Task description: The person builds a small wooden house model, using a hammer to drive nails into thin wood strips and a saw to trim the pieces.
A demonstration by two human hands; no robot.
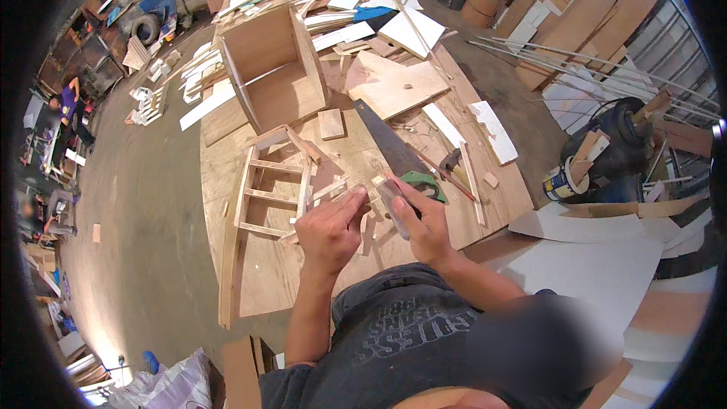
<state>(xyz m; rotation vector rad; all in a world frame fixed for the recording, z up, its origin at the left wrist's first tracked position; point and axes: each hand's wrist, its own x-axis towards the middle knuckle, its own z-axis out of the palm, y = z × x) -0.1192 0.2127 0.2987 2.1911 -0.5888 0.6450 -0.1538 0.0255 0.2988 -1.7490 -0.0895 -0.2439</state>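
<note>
Just left of the green-handled handsaw (391,148), the right hand (425,229) grips a grey flat-sided tool (394,210); the left hand (333,231) pinches beside a pale wood strip (368,232), its hold unclear. Farther left lies a slatted wooden frame (273,196). Shaping seems underway, calling for steady support.

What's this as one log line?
left hand: at wood strips, hold unclear | right hand: gripping flat gray tool | nearby: handsaw, slatted wooden frame
</note>
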